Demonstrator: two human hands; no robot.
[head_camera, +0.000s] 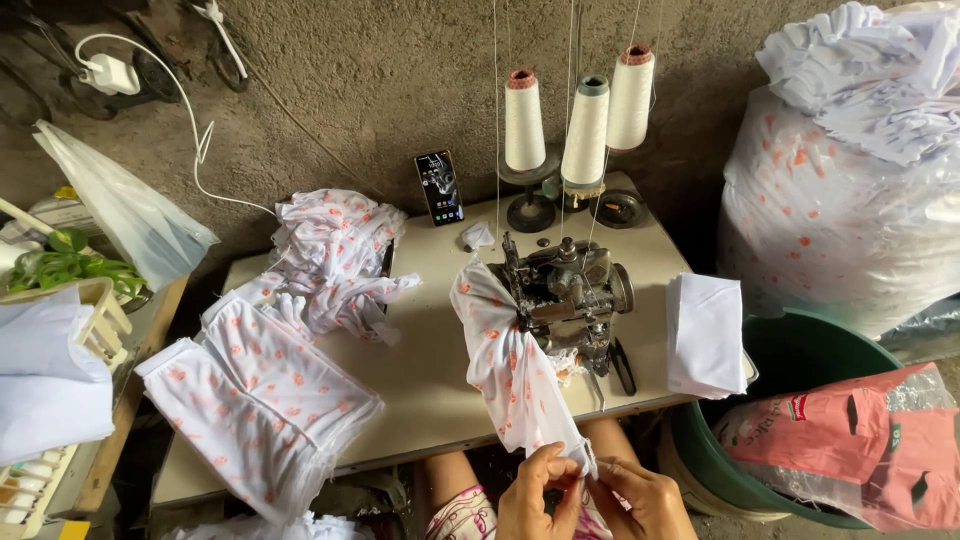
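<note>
Both hands worked at six o'clock: left hand (538, 490) and right hand (640, 498) each pinched the lower edge of the white orange-dotted fabric piece (505, 360), keeping it taut and aligned. From there the cloth ran up toward twelve into the overlock sewing machine (565, 292), apparently caught there. Sewn-looking pieces lay stacked (262, 405) at nine o'clock, folded white cloth (705, 333) at three. Furthest off, three thread cones (585, 125) stood behind the machine, feeding it from above.
</note>
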